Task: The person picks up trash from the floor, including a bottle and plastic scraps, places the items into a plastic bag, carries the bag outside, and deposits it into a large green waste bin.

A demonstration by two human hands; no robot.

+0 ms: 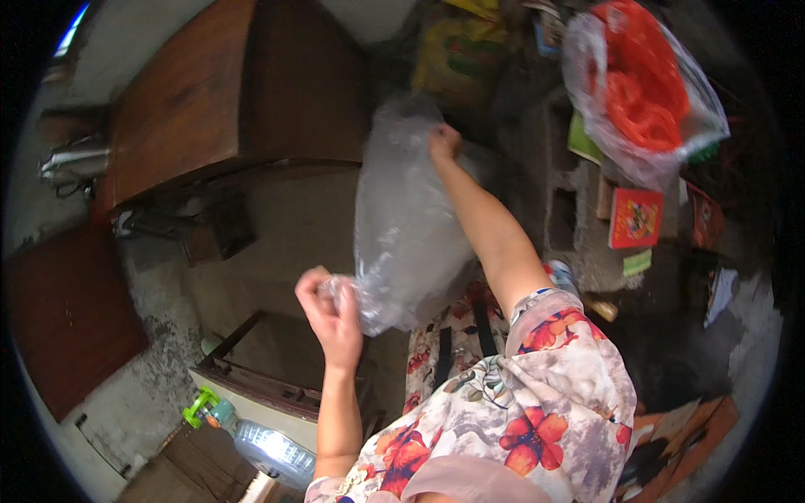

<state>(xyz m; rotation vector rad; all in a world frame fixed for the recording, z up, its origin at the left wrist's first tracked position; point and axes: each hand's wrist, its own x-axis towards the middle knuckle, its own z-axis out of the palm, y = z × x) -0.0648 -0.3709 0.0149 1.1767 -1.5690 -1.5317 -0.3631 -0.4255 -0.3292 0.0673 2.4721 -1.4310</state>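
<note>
Floral shirt point(474, 411) closest, beyond it clear plastic bag point(407, 210), long axis pointing forward, near end pinched in left hand point(331, 317), far right edge pinched in right hand point(444, 143)

The left forearm point(340, 415) stood nearly upright, and the left hand point(332, 314) was raised with its fingers point(309, 289) curled in a grip. The right arm point(496, 230) stretched farther out, slanting up and leftward, and the right hand point(445, 142) looked clenched, though blur and distance left its finger pose uncertain.
</note>
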